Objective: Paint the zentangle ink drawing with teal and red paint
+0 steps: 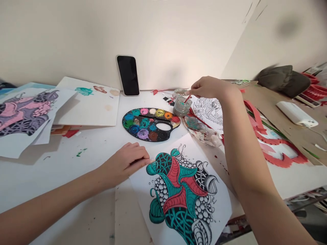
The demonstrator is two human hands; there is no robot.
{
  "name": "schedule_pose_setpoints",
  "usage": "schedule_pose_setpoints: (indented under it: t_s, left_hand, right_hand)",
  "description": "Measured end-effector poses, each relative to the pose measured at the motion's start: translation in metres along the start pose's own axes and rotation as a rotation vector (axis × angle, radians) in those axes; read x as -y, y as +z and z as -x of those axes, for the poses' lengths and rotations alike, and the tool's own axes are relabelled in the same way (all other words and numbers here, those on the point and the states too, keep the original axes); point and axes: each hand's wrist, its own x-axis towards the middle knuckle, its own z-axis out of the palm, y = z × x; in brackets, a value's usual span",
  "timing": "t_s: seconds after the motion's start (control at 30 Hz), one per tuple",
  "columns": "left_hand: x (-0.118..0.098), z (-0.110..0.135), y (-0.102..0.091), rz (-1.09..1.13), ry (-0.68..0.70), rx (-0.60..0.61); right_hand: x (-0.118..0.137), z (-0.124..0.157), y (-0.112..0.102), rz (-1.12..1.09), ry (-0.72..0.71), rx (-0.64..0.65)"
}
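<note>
My right hand [209, 87] pinches a thin paintbrush [188, 99] with a red handle. The brush points down into a glass jar [182, 108] of cloudy greyish water, which hides its tip. My left hand [130, 157] has curled fingers at the upper left edge of a patterned drawing [178, 185], holding the sheet on the table. Teal and red paint covers part of this drawing; other shapes stay black and white. Just left of the jar lies a black oval paint palette [143, 128] with many colours in round wells.
A phone [128, 75] leans on the wall. Paint-stained cloth or paper [201, 131] lies by the jar, beside a line drawing [209, 110]. Other sheets [61, 102] sit at left. Red cut strips [278, 160], a white device [296, 114] and a cap [283, 81] are at right.
</note>
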Motion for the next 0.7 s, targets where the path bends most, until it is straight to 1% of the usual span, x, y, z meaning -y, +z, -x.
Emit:
schedule_pose_setpoints:
  t_s: [0.07, 0.13, 0.23, 0.27, 0.3, 0.37, 0.43, 0.5, 0.57, 0.63, 0.67, 0.7]
  left_hand:
    - [0.0, 0.0, 0.0, -0.012, -0.002, -0.012]
    - [0.0, 0.0, 0.0, -0.018, -0.001, -0.026]
    - [0.0, 0.0, 0.001, -0.014, 0.004, -0.023]
    - [0.0, 0.0, 0.001, -0.01, 0.004, -0.018]
    - [0.0, 0.0, 0.0, -0.006, 0.003, -0.014]
    - [-0.001, 0.0, 0.0, 0.006, -0.007, -0.013]
    - [-0.003, 0.0, -0.001, 0.019, -0.019, -0.008]
    - [-0.003, 0.0, -0.002, 0.026, -0.022, -0.006]
    - [-0.002, 0.0, -0.001, 0.026, -0.021, -0.01]
    - [0.0, -0.001, 0.0, 0.024, -0.019, -0.013]
    - [0.001, 0.0, 0.001, 0.024, -0.017, -0.014]
    - [0.002, 0.0, 0.001, 0.025, -0.016, -0.016]
  right_hand:
    - [0.005, 0.001, 0.0, -0.062, -0.077, 0.039]
    - [0.01, 0.0, 0.003, -0.083, -0.13, 0.024]
    - [0.01, -0.001, 0.004, 0.031, -0.086, -0.102]
    - [0.007, -0.001, 0.003, 0.074, -0.062, -0.118]
    - [0.005, 0.0, 0.002, 0.103, -0.04, -0.112]
    - [0.001, 0.002, -0.002, 0.11, -0.032, -0.033]
    - [0.005, 0.005, -0.004, 0.073, -0.089, 0.05]
    - [0.013, 0.007, -0.003, 0.038, -0.16, 0.072]
    - [0.021, 0.007, 0.001, 0.047, -0.155, -0.009]
    - [0.023, 0.007, 0.003, 0.094, -0.082, -0.112]
    - [0.022, 0.007, 0.003, 0.112, -0.045, -0.134]
    - [0.02, 0.007, 0.001, 0.121, -0.015, -0.126]
